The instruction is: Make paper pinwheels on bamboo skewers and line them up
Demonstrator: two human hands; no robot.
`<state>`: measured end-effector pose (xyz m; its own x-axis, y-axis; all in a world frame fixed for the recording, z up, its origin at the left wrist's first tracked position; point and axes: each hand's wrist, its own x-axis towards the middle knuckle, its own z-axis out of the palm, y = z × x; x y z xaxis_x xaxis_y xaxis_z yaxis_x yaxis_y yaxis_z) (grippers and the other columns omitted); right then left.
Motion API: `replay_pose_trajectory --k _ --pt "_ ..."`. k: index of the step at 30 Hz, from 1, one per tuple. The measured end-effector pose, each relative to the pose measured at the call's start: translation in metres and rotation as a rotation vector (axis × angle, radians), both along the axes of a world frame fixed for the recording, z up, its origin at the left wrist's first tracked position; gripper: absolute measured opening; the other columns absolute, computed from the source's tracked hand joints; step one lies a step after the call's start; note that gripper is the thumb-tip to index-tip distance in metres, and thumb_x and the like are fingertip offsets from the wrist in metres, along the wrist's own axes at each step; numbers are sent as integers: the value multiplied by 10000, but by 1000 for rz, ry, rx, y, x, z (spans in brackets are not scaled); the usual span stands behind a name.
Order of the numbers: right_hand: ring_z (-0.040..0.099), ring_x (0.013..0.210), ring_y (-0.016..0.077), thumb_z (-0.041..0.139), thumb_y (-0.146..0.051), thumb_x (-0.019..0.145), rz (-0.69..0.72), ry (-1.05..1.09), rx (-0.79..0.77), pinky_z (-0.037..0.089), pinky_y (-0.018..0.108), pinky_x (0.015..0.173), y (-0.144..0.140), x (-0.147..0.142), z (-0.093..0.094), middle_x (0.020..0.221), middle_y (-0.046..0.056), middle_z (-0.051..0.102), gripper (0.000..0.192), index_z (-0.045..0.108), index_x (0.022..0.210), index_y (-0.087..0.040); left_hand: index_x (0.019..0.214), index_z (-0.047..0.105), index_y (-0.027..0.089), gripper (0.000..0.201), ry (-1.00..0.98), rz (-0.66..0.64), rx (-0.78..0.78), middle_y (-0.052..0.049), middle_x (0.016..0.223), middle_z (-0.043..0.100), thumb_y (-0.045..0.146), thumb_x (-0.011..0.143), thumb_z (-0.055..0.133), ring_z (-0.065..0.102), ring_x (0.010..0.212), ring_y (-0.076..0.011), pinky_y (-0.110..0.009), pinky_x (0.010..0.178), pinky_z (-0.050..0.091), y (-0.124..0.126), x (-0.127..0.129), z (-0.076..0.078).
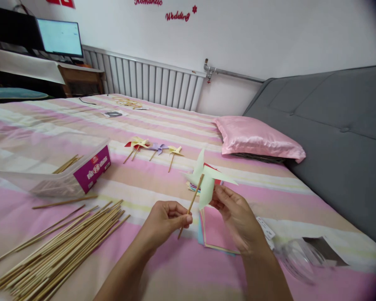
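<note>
Head view: we are pinching a thin wooden stick (190, 207) in our closed left hand (166, 219). Our right hand (235, 215) is gripping the pale green paper pinwheel (207, 179) on top, above flat coloured paper sheets (216, 232) on the stripy bed (163, 125).

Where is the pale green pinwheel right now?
In the head view, the pale green pinwheel is mid-frame above the bed, its stick pinched by the left hand, the right hand at its blades, over the coloured paper stack.
</note>
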<state>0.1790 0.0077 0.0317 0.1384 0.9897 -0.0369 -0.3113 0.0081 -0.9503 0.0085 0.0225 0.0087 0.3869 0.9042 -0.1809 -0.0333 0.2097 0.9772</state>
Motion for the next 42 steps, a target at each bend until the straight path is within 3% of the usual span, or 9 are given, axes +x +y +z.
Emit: replay_pose_trajectory --k 13,28,36,42 --pt "583 790 129 753 -321 658 23 154 -18 453 258 782 -1 0 2 883 18 680 209 704 811 -188 596 629 113 169 11 -20 32 -28 549 615 255 616 717 513 515 -109 -233 508 379 0 0 -1" --pt "594 862 149 722 -324 695 36 100 14 447 281 831 0 0 -1 944 32 693 169 711 810 -202 576 635 104 158 -28 -62 30 -26 525 603 232 604 724 503 504 -102 -227 496 358 0 0 -5" --pt "596 839 169 739 -351 660 14 92 1 432 319 838 -1 -2 2 914 36 695 215 703 805 -198 574 631 108 173 -8 -43 22 -26 525 607 249 595 728 501 496 -102 -227 489 359 0 1 -3" --pt "579 793 166 738 -408 642 -49 13 -49 405 320 819 -2 -1 2 905 51 689 360 685 923 -189 576 614 118 182 16 38 20 -20 531 613 254 590 733 517 509 -105 -230 509 387 -1 1 0"
